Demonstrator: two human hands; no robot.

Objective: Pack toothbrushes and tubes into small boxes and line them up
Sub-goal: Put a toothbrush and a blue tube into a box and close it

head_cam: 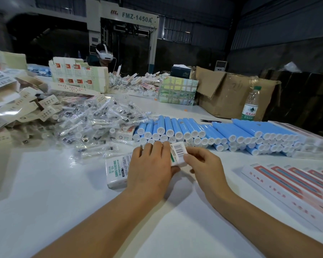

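Left hand [150, 167] fingers curled, gripping; right hand [203, 164] pinching with thumb and fingers

The table [45, 192] is plain white. The box [117, 170] held at its middle is white with green lettering and a black barcode on its end flap. The tubes [203, 131] stacked behind it are sky blue with white caps. The brush heads [93, 123] have white stems and black-and-white bristles in clear wrap. The flat boxes [291, 190] at right are white with coral-red and teal stripes. The bottle [250, 105] is clear with a green cap and a red-and-white label. The carton [229, 95] is brown.
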